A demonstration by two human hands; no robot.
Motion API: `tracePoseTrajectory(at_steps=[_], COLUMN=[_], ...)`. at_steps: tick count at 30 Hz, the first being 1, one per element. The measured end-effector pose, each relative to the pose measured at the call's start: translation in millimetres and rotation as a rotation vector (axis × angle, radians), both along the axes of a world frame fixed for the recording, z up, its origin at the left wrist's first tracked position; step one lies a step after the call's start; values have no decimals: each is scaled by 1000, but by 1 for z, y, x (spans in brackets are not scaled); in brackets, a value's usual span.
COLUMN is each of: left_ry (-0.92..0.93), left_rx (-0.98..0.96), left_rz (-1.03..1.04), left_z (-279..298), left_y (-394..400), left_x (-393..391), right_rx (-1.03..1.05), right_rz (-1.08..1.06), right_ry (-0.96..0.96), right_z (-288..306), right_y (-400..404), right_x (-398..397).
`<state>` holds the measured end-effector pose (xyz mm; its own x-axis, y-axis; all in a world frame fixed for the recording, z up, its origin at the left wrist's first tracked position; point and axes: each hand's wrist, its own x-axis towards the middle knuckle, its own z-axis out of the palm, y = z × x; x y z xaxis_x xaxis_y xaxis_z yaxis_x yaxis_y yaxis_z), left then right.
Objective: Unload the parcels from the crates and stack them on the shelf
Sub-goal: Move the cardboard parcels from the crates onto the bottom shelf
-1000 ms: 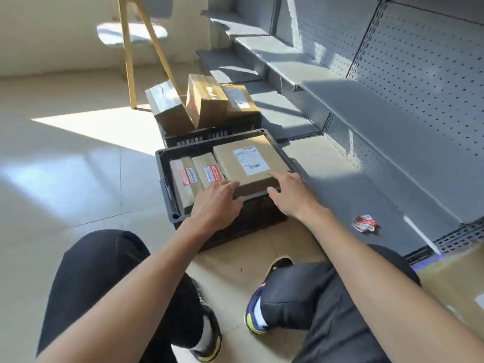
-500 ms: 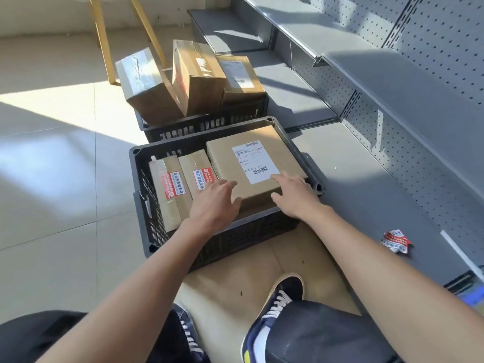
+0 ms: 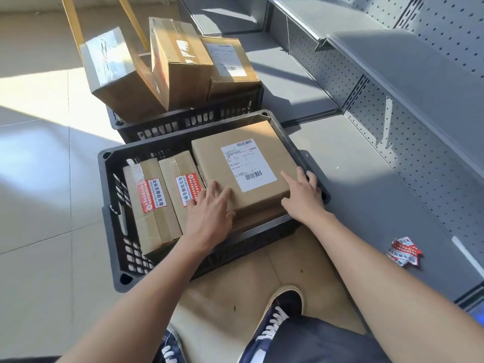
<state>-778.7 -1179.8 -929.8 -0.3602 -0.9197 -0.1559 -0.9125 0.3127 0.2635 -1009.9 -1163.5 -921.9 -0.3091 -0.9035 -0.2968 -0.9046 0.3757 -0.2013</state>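
Note:
A black near crate (image 3: 115,221) on the floor holds a flat brown parcel with a white label (image 3: 235,155) and two narrow parcels with red stickers (image 3: 150,195) standing to its left. My left hand (image 3: 209,213) lies flat on the flat parcel's near left corner, fingers straight. At the parcel's near right corner rests my right hand (image 3: 301,197), its fingers reaching the crate's rim. A second black crate (image 3: 188,119) behind carries three taller brown boxes (image 3: 178,61). The grey bottom shelf (image 3: 366,184) runs along the right.
A crumpled red and white sticker (image 3: 404,251) lies on the bottom shelf. An upper grey shelf (image 3: 408,72) overhangs it, backed by perforated panels. Yellow stand legs (image 3: 70,24) rise behind the far crate. My knees and dark shoes (image 3: 282,307) are below.
The view has closed in on the near crate. Both hands have slid forward onto the flat parcel's near corners.

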Motion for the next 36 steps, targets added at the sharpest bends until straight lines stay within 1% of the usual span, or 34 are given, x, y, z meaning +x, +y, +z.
tracePoseTrajectory(at_steps=[5, 11, 15, 17, 21, 25, 31, 36], left_ry=[8, 5, 53, 86, 71, 108, 87, 205], left_rx=[-8, -9, 29, 47, 59, 74, 23, -25], left_rz=[20, 40, 37, 69, 102, 129, 155, 178], left_z=[-5, -7, -6, -4, -8, -14, -24, -21], left_y=[-2, -1, -1, -3, -4, -9, -9, -9], left_x=[6, 3, -2, -6, -13, -13, -22, -24], right_rx=[-79, -138, -172, -158, -97, -47, -93, -191], right_rz=[17, -24, -13, -7, 18, 64, 75, 78], right_ry=[42, -59, -74, -99, -159, -202, -211, -245], right_z=[-13, -19, -19, -18, -18, -18, -23, -20], right_y=[2, 2, 0, -2, -6, -10, -10, -7], right_x=[3, 5, 1, -3, -14, -23, -22, -22])
